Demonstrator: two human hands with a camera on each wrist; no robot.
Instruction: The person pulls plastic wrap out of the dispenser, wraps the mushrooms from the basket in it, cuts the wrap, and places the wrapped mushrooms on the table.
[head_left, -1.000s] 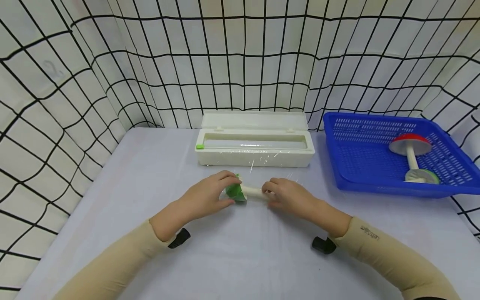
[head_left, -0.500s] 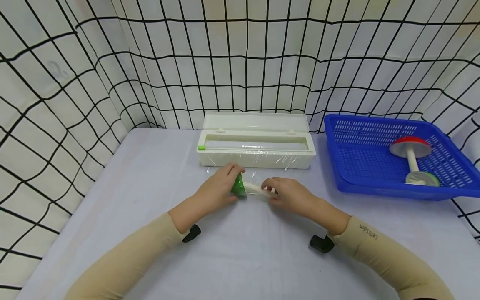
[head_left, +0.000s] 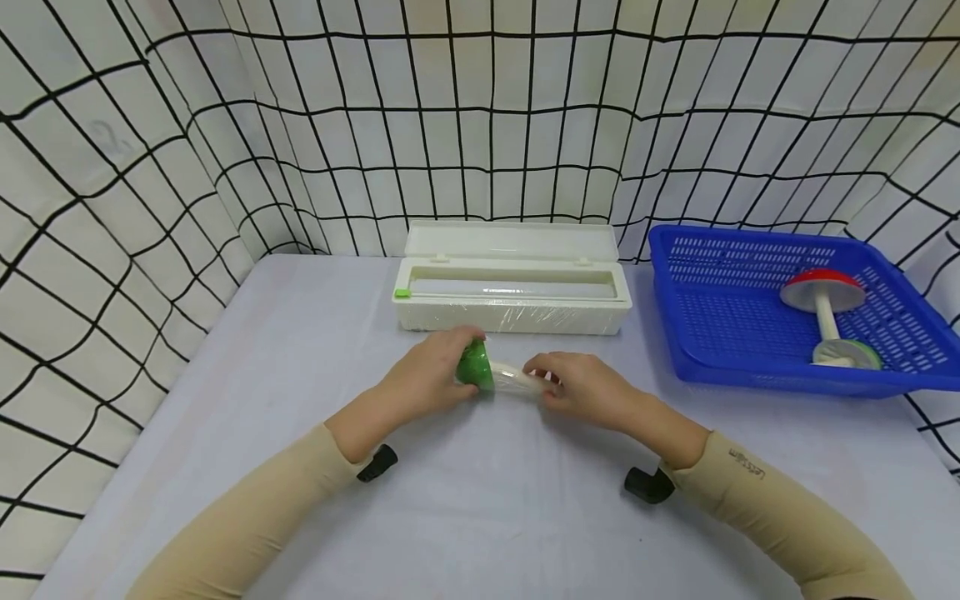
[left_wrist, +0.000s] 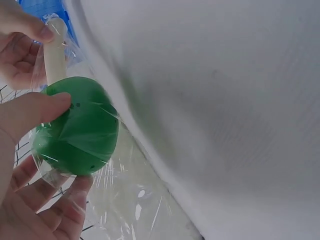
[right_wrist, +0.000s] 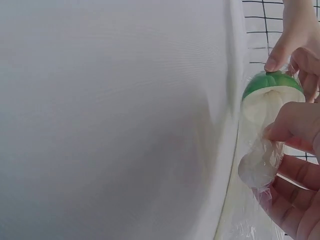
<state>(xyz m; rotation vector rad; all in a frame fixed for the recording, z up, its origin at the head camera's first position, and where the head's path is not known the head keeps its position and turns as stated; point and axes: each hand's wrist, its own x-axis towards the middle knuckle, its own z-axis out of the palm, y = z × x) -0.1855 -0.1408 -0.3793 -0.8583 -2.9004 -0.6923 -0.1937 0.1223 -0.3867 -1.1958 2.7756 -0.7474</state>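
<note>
A toy mushroom with a green cap [head_left: 476,367] and a pale stem [left_wrist: 55,57] lies sideways between the hands, covered in clear cling film [left_wrist: 107,175]. My left hand [head_left: 427,371] grips the cap, thumb on one side and fingers on the other. At the stem's end, my right hand [head_left: 585,390] pinches the film-covered stem between thumb and fingers. The rounded stem end [right_wrist: 257,170] shows through crumpled film in the right wrist view. Behind the hands stands a white cling film dispenser [head_left: 510,317], its lid raised and the roll [head_left: 510,288] visible inside.
To the right, a blue plastic basket [head_left: 727,375] holds a red-capped toy mushroom [head_left: 822,287] and a green-edged one [head_left: 847,354]. Black wire mesh [head_left: 487,112] encloses the back and sides of the white-covered table [head_left: 495,517].
My left hand has shifted slightly right and away from me with the green cap. The film now wraps more closely over the cap and stem. My right hand stays almost in place.
</note>
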